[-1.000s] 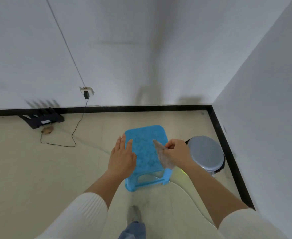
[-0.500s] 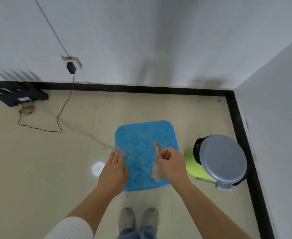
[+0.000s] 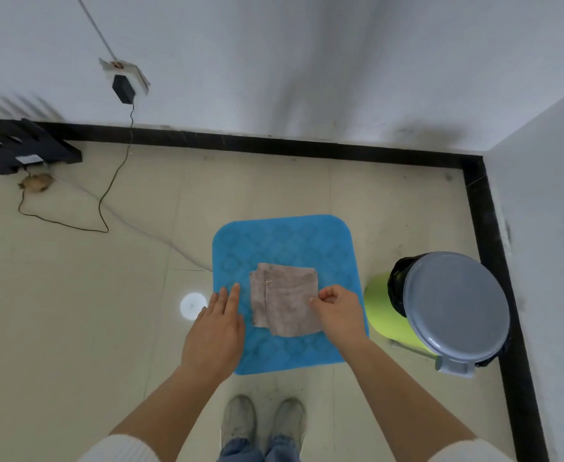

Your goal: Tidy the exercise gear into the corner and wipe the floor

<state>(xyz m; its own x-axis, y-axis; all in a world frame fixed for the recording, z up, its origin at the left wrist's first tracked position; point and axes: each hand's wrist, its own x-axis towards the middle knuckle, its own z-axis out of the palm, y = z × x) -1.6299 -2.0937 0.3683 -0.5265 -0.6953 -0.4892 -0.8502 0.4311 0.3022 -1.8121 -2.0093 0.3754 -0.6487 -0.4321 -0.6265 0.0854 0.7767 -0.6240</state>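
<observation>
While the left hand point(image 3: 217, 328) lies flat, the right hand point(image 3: 338, 313) apparently pinches the cloth point(image 3: 284, 295).

Left hand point(image 3: 215, 328) flat, right hand point(image 3: 339, 310) curled.

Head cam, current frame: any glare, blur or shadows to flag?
Head view: round glare spot on the floor left of the blue stool; soft shadows on the back wall; black device at the left edge looks smeared; cloth is sharp.
</observation>
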